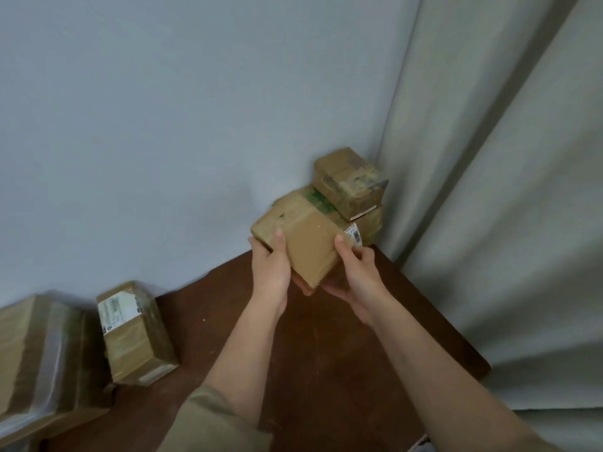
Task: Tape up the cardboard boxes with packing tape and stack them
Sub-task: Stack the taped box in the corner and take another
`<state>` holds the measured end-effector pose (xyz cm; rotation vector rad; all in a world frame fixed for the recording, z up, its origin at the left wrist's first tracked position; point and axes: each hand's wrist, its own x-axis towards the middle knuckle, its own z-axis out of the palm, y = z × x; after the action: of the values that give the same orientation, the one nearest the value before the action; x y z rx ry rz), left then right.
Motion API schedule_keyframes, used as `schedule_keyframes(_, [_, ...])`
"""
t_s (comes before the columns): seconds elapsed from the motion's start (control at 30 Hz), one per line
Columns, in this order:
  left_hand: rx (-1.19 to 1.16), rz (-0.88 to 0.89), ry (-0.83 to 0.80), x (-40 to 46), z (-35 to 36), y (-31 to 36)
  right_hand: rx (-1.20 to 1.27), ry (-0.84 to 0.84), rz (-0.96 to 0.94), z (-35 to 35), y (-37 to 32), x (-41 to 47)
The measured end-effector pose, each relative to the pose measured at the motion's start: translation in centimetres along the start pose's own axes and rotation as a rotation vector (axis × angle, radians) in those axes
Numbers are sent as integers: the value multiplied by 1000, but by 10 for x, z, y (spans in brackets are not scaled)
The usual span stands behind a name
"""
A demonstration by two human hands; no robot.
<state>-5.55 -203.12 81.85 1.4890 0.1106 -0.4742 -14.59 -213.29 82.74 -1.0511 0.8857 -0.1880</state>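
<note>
Head view showed us the left hand (272,265) and the right hand (354,272) carrying one taped box (305,247) above the far corner of the bench (326,353). Each grip was curled around the box, thumb on the top face and fingers below it, one hand at each side. We judge this two-sided hold served to keep the box level while it went toward the stack (355,220), which stood just behind the held box, in the corner against the wall (163,125) and beside the curtain (489,158). The stack had a small box (349,182) on top of a wider one, probably so that it would not tip. Left of the held box, well apart, a labelled box (137,334) and a large box (42,363) waited on the bench. We saw a white barcode sticker on the stack's lower box and a white label on the labelled box, but the writing was too blurred to read.
</note>
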Motion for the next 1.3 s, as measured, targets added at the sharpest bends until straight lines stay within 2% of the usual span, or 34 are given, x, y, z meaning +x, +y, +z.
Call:
schedule_keyframes(0.1, [20,99,134,9,19,4,-147,18,-64,-9,-17,10])
schedule_keyframes(0.13, [19,129,131,11,25,7,-163,22,-89,-12,-21,15])
schedule_keyframes(0.27, [-23,151,-98,23,45,14,-124,-31,-128,-13,-37,36])
schedule_keyframes(0.33, [-33,151,-102,31,51,19,-170,-32,-148,-13,-45,49])
schedule_keyframes(0.43, [57,133,108,43,60,32,-371,78,-245,-25,-59,77])
schedule_keyframes(0.53, [290,103,265,50,74,40,-624,366,-512,-49,-71,114])
schedule_keyframes(0.6, [452,73,332,55,89,46,-646,409,-515,-61,-79,134])
schedule_keyframes(0.7, [660,21,387,63,109,52,-662,284,-450,-71,-89,156])
schedule_keyframes(0.8, [701,10,375,67,122,54,-642,123,-417,-75,-91,175])
schedule_keyframes(0.97, [586,-67,341,66,126,44,-520,48,-422,-76,-90,184])
schedule_keyframes(1.13, [370,-67,269,62,131,30,-496,32,-457,-78,-86,191])
schedule_keyframes(1.3, [369,37,366,75,134,35,-475,25,-463,-80,-87,197])
